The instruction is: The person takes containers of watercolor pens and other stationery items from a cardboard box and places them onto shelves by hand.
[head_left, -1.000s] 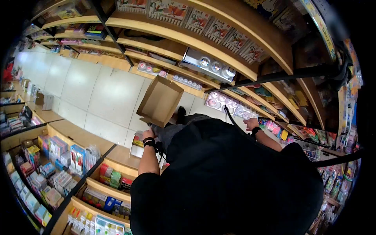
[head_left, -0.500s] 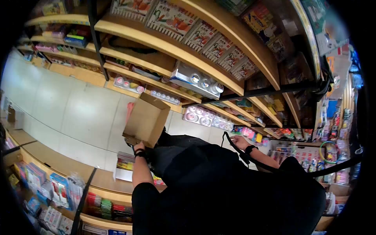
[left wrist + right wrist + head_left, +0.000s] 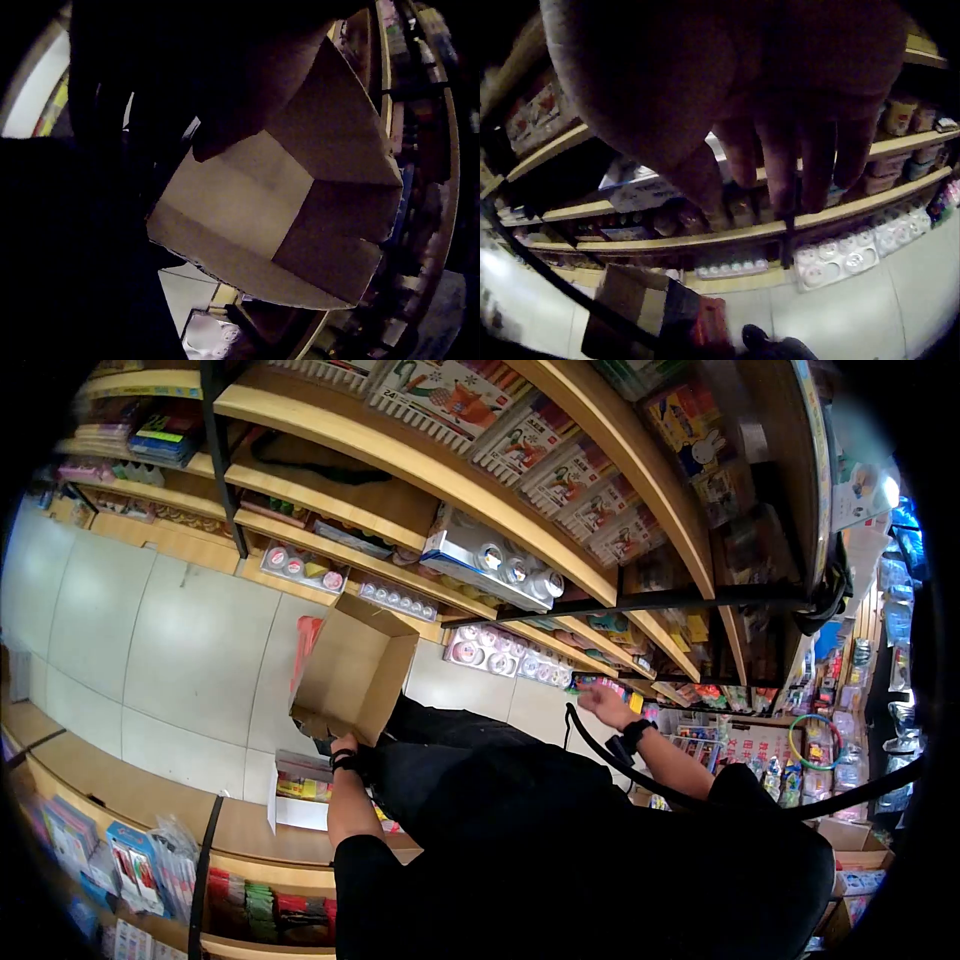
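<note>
Pale floor tiles (image 3: pixel 185 630) shine before me at the frame's left, between wooden shelves (image 3: pixel 625 450) on black uprights (image 3: pixel 220 470) across the top and another wooden unit (image 3: pixel 130 780) lower left.

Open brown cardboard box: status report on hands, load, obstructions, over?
Left hand grips open brown cardboard box by its edge; no contents visible. Right hand empty, off the box. Black cord crosses right arm in head view.
</note>
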